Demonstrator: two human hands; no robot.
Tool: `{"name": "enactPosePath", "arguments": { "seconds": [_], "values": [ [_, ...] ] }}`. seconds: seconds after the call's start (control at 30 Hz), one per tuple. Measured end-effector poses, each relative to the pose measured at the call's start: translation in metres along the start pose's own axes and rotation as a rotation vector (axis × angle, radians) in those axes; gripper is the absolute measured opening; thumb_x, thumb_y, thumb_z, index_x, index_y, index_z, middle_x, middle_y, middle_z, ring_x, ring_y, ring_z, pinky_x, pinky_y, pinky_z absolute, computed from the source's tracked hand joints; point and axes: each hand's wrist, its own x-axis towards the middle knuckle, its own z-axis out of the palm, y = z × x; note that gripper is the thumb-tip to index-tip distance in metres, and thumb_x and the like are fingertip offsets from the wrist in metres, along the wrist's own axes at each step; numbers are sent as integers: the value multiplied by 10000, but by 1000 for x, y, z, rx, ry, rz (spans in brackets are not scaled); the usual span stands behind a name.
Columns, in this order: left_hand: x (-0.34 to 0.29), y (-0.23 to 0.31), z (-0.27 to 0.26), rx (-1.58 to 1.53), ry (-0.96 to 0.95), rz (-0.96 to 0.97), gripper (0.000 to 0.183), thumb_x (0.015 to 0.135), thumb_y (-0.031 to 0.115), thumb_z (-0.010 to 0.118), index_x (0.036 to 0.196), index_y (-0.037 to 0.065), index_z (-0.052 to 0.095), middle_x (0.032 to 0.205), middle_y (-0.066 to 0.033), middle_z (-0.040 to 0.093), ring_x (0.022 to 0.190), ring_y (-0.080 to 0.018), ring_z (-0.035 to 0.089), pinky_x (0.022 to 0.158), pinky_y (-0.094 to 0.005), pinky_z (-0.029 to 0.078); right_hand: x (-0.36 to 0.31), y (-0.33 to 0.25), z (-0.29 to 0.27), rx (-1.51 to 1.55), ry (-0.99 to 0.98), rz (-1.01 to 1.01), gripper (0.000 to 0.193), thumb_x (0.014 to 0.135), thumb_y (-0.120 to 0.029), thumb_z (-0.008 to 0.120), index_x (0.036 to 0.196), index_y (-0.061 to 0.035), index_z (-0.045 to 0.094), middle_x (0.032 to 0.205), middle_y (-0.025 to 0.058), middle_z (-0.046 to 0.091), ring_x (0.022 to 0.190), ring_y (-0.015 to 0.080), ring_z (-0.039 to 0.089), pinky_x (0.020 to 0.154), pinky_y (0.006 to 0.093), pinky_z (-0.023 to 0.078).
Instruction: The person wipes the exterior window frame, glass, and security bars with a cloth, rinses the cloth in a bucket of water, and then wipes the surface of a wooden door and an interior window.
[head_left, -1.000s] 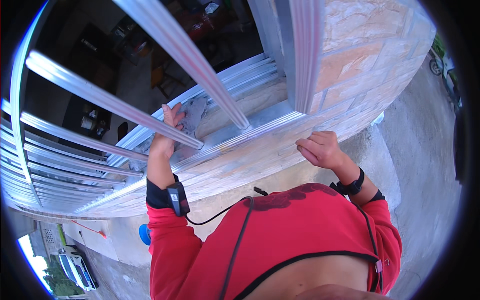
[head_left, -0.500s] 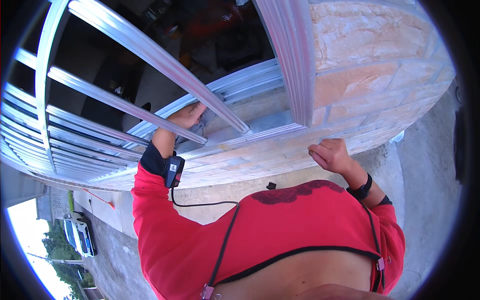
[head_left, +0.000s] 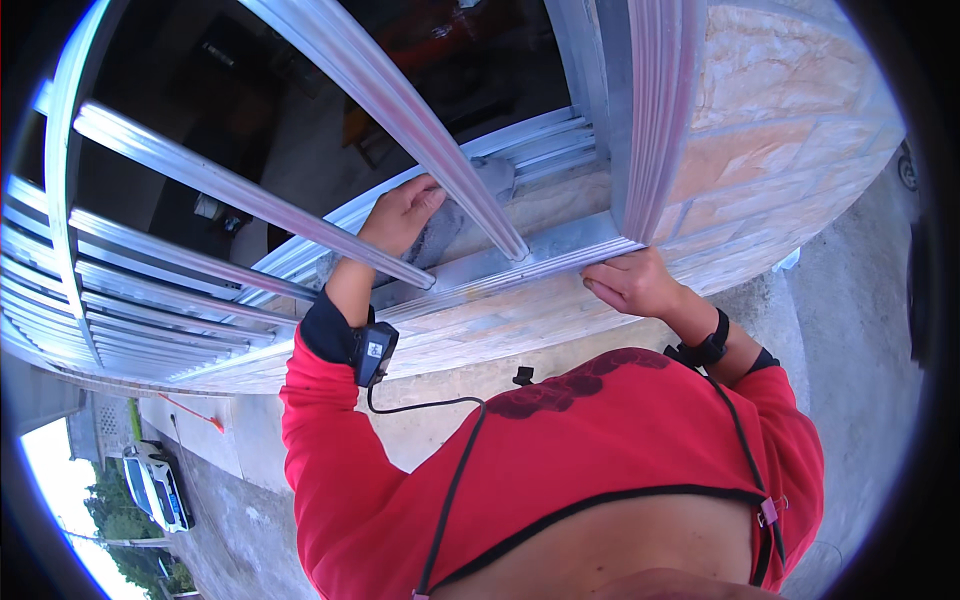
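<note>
My left hand (head_left: 402,215) reaches between the metal bars of a window grille. Its fingers are curled onto a grey cloth (head_left: 438,238), which lies bunched along the sill (head_left: 562,205) behind the bars. Part of the cloth passes behind a slanting bar (head_left: 440,150), next to my fingertips. My right hand (head_left: 640,283) is closed at the lower corner of the silvery grille frame (head_left: 560,252), fingers bent against its outer edge. Part of that grip is hidden by the hand itself.
A stone-tiled wall (head_left: 770,150) surrounds the window on the right and below. More parallel bars (head_left: 170,265) extend to the left. Beyond the grille is a dark room. A white car (head_left: 155,487) and a red-ended pole (head_left: 195,412) are at the lower left.
My left hand has shifted right along the sill with the cloth. My right hand has moved up and left from beside the wall to the frame's corner.
</note>
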Motion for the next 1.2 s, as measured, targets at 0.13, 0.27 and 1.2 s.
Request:
{"name": "enactPosePath", "arguments": {
  "seconds": [0.13, 0.27, 1.2],
  "values": [
    [5, -6, 7, 572, -23, 164, 407, 855, 330, 463, 1174, 78, 463, 1189, -162, 463, 1107, -317, 425, 933, -333, 336, -9, 0, -4, 2, -10, 37, 64, 670, -94, 631, 705, -80, 580, 549, 44, 516, 490, 203, 529, 464, 323, 419],
    [40, -14, 16, 548, -176, 254, 451, 874, 369, 410, 1221, 81, 419, 1264, -151, 384, 1185, -312, 338, 985, -359, 270, -26, 0, -12, -49, -98, 165, 67, 670, -77, 630, 717, -72, 583, 537, 51, 514, 476, 207, 526, 450, 313, 419],
    [-88, -28, 60, -565, 549, 548, 621, 759, 183, 622, 1254, 7, 293, 1197, -160, 450, 1081, -219, 469, 897, -328, 361, 161, -30, 3, -240, -123, 556, 309, 793, -91, 515, 1098, -42, 498, 1046, 161, 546, 866, 312, 569, 761, 326, 452]
  ]
}}
